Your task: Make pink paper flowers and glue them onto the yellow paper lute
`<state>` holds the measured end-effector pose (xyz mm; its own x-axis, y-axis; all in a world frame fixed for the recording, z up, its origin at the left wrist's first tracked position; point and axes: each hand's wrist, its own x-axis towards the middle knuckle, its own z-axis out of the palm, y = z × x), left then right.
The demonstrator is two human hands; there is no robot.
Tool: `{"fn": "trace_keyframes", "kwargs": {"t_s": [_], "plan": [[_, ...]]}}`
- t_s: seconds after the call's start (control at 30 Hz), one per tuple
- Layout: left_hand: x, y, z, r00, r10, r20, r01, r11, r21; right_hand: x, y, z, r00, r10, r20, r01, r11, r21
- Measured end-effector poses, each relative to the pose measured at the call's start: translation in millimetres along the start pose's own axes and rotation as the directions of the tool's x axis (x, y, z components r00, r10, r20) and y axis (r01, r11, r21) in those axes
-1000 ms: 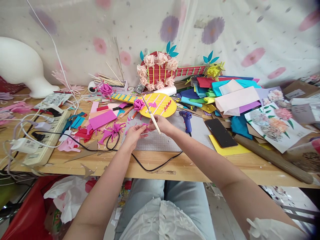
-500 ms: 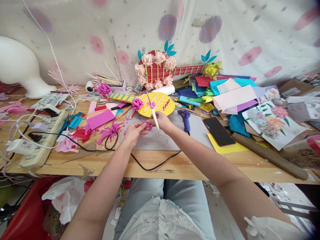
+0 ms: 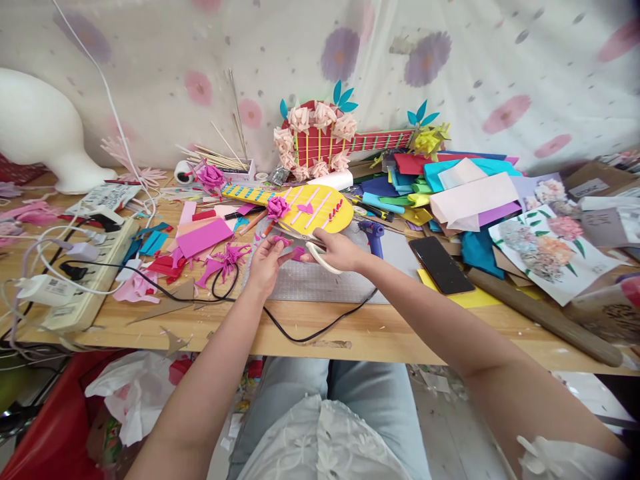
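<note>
My right hand (image 3: 336, 251) is closed around the white handles of a pair of scissors (image 3: 321, 257). The metal blades point left, over the pink paper. Between the fingers of my left hand (image 3: 266, 265) is a small piece of pink paper (image 3: 283, 241). Another pink scrap (image 3: 299, 253) shows in the gap between the two hands, close to my right fingertips. Just beyond them lies a yellow paper lute (image 3: 327, 207) with a pink paper flower (image 3: 277, 207) on its body. A grey cutting mat (image 3: 305, 285) is underneath.
A purple glue gun (image 3: 374, 239) lies right of my right hand, its black cord (image 3: 300, 339) looping along the front edge. Further right are a phone (image 3: 441, 265) and a wooden stick (image 3: 545, 317). Coloured paper (image 3: 203, 240) and a power strip (image 3: 90, 287) are at left.
The scissors have swung from pointing away to pointing left, blades lowered to the pink paper. My right hand has shifted slightly right. The view has shifted a little.
</note>
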<state>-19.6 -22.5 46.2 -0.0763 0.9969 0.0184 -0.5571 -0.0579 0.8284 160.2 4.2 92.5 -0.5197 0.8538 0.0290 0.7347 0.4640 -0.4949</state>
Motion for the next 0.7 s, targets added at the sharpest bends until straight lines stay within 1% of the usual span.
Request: {"fn": "trace_keyframes", "kwargs": {"t_s": [0.1,0.23,0.4,0.57,0.7], "plan": [[2,-3,-2.7,0.999,0.037,0.020,-0.037,0.999,-0.019,-3,-4,-2,0.998,-0.048,0.031,0.052,0.984,-0.169],[3,-4,-4.6,0.997,0.060,0.043,-0.059,0.998,-0.020,-2,-11,-4,0.997,-0.065,0.044,0.075,0.955,-0.286],[3,-3,-6.4,0.997,0.070,0.031,-0.069,0.997,-0.020,-1,-16,-5,0.997,-0.043,0.062,0.062,0.938,-0.342],[2,-2,-7.6,0.996,0.085,0.023,-0.085,0.996,-0.013,1,-17,-4,0.998,-0.024,0.060,0.044,0.934,-0.354],[1,1,-10.1,0.996,0.084,0.019,-0.084,0.996,0.004,4,-18,-3,0.998,-0.034,0.049,0.050,0.930,-0.365]]}}
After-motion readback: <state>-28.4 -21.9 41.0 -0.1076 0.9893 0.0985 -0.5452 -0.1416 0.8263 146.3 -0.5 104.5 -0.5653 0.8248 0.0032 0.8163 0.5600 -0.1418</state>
